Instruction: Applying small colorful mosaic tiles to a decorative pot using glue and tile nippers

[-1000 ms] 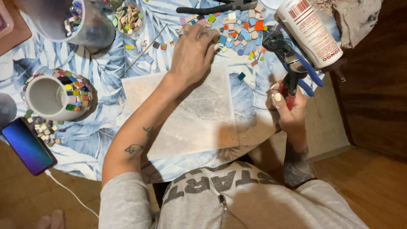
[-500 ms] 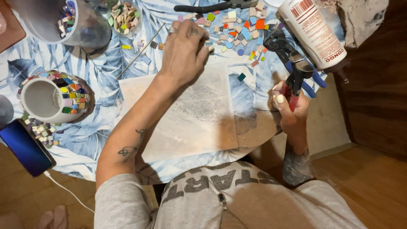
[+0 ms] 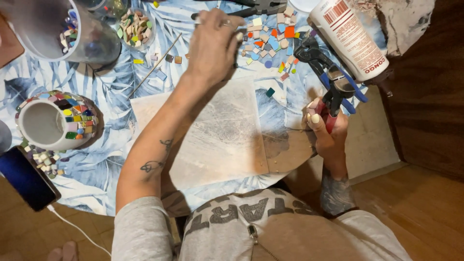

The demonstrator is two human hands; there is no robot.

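Coloured tile bits lie scattered at worktop's far edge — left hand reaches among them, grip hidden, can't tell. Right hand clenched on red-handled nippers — I'd pick w/ fingertips, one piece only.

Red-handled nippers beside scattered tiles

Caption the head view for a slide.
Left hand reaches into loose mosaic tiles; right hand grips red-handled nippers.
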